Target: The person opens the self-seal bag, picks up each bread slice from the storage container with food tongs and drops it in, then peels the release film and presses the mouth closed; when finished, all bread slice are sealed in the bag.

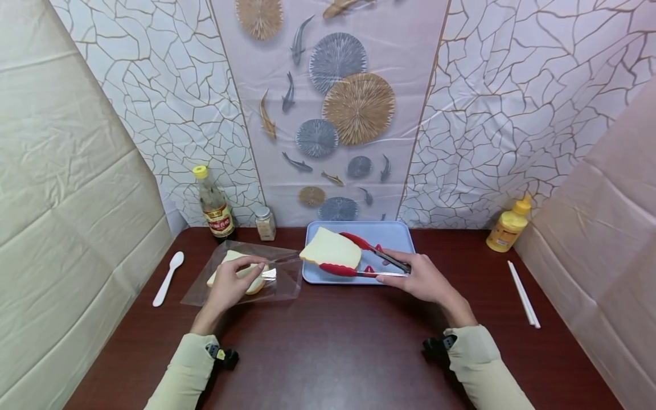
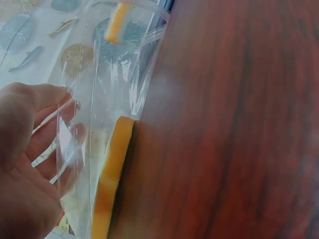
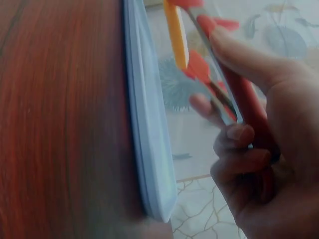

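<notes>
My left hand (image 1: 232, 285) pinches the upper layer of a clear plastic bag (image 1: 287, 289) between thumb and fingertips, raising its mouth. Inside the bag lies a bread slice (image 2: 112, 174) with a yellow-orange crust, partly hidden by the hand in the head view. My right hand (image 1: 424, 279) grips metal tongs (image 1: 340, 270) with red tips. Between the tips, another bread slice (image 1: 330, 248) is held above a light blue tray (image 1: 397, 236), its left corner close to the bag's opening. In the right wrist view, the fingers curl round the red handle of the tongs.
A sauce bottle (image 1: 217, 210) and a small shaker jar (image 1: 265, 225) stand at the back left, with a white spoon (image 1: 168, 280) nearer me. On the right are a yellow squeeze bottle (image 1: 507, 228) and white chopsticks (image 1: 524, 295). A patterned cloth hangs behind the table.
</notes>
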`<move>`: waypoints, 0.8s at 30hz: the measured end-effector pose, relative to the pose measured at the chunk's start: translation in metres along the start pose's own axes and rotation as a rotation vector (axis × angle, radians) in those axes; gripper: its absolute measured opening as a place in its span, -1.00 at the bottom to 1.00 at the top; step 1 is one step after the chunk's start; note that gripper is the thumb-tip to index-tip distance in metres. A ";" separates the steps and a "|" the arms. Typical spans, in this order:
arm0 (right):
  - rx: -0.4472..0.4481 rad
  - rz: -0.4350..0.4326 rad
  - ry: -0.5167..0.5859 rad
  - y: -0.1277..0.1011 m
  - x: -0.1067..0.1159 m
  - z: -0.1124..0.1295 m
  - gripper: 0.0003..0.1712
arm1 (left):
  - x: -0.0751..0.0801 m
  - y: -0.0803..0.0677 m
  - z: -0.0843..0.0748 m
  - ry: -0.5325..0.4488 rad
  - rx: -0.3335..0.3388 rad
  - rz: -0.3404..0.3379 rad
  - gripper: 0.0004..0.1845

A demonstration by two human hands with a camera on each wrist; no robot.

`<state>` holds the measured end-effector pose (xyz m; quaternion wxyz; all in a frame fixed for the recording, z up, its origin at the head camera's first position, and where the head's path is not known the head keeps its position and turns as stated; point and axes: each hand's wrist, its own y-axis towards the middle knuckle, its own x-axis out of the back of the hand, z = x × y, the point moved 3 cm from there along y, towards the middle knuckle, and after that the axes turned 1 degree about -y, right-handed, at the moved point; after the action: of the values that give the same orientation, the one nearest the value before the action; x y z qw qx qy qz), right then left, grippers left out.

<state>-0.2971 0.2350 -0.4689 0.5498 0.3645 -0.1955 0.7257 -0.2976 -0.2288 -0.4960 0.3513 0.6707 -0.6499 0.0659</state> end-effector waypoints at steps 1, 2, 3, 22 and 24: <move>0.011 0.011 0.009 0.000 -0.001 0.001 -0.05 | 0.000 0.000 0.000 0.001 0.001 -0.001 -0.84; 0.024 0.024 0.019 -0.001 -0.001 0.003 -0.05 | 0.000 0.000 0.000 0.003 0.002 -0.003 -0.85; 0.037 0.038 0.028 -0.001 -0.003 0.005 -0.05 | 0.001 0.000 -0.001 0.006 0.003 -0.003 -0.85; 0.102 0.240 0.075 -0.006 -0.014 0.024 -0.14 | 0.003 0.000 -0.002 0.025 0.019 -0.018 -0.82; 0.102 0.240 0.073 -0.006 -0.015 0.023 -0.14 | 0.003 0.000 -0.002 0.026 0.016 -0.020 -0.82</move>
<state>-0.2825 0.2114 -0.4653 0.4465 0.3391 -0.1803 0.8082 -0.2966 -0.2299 -0.4930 0.3550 0.6791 -0.6380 0.0762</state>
